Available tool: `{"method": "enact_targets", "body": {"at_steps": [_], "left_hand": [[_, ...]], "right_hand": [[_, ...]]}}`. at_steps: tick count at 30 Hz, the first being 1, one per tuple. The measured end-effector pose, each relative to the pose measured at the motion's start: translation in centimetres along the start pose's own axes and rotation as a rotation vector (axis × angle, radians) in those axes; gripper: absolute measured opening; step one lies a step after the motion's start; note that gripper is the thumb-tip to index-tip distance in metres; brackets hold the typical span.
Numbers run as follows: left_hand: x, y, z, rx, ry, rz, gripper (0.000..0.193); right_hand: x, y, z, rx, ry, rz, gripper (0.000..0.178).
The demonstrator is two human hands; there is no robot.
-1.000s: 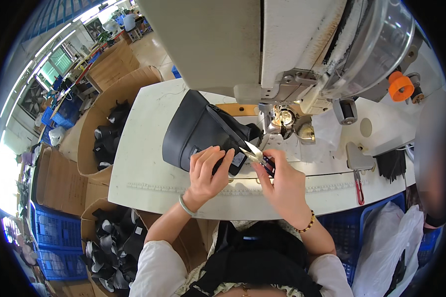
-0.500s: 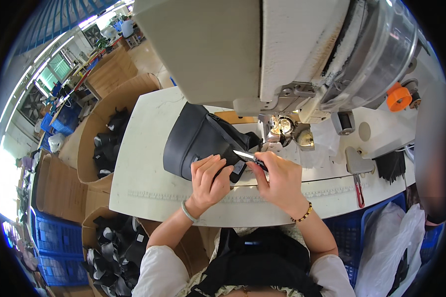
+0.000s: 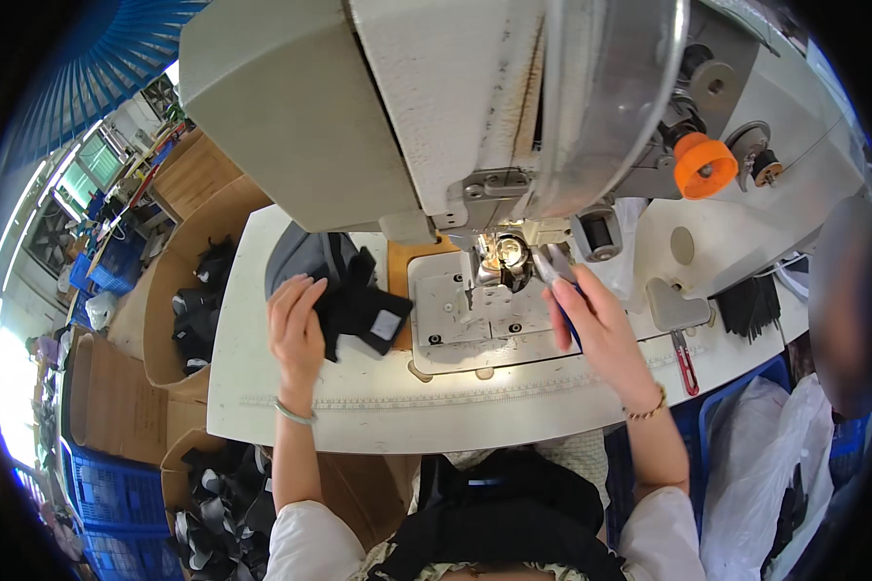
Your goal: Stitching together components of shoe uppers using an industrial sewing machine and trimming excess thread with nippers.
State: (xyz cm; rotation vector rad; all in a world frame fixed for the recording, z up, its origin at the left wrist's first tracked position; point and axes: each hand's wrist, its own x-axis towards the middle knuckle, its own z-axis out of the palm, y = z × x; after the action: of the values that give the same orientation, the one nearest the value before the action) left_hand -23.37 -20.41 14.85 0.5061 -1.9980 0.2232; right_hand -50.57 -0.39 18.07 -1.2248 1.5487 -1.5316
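My left hand [image 3: 296, 334] grips the near left edge of a black fabric piece [image 3: 354, 308], which has a small white label [image 3: 386, 324] on its corner. The piece's dark grey panel [image 3: 295, 254] lies behind my fingers on the left of the sewing table. In my closed right hand [image 3: 601, 329] are thread snips [image 3: 552, 266], their silver blades pointing up beside the sewing machine's lit needle area [image 3: 510, 254]. A metal plate [image 3: 465, 315] on the table lies uncovered between my hands.
The sewing machine head [image 3: 300, 107] hangs over the far side. At the right are an orange knob [image 3: 704, 167], a red-handled tool [image 3: 686, 363] and a bundle of black strips [image 3: 749, 310]. Cardboard boxes [image 3: 165, 276] holding black pieces stand left of the white tabletop [image 3: 358, 426].
The black piece has moved left with my left hand, away from the needle area. My right hand has carried the snips away from the piece, to the right and up beside the needle.
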Motion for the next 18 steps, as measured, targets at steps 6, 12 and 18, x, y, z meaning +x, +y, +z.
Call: {"method": "enact_targets", "body": {"at_steps": [6,12,18], "left_hand": [[-0.5,-4.1,0.3,-0.015,-0.029,-0.224,0.035],[-0.1,-3.9,-0.7,-0.095,-0.039,-0.339,0.037],[-0.3,-3.2,-1.1,-0.292,0.043,-0.401,0.034]], "right_hand": [[3.6,-2.8,-2.3,0.134,-0.365,0.271,0.024],[4.8,-5.5,-3.5,0.113,-0.477,0.442,0.020],[5.1,-5.9,-3.7,-0.078,-0.503,0.465,0.023]]}}
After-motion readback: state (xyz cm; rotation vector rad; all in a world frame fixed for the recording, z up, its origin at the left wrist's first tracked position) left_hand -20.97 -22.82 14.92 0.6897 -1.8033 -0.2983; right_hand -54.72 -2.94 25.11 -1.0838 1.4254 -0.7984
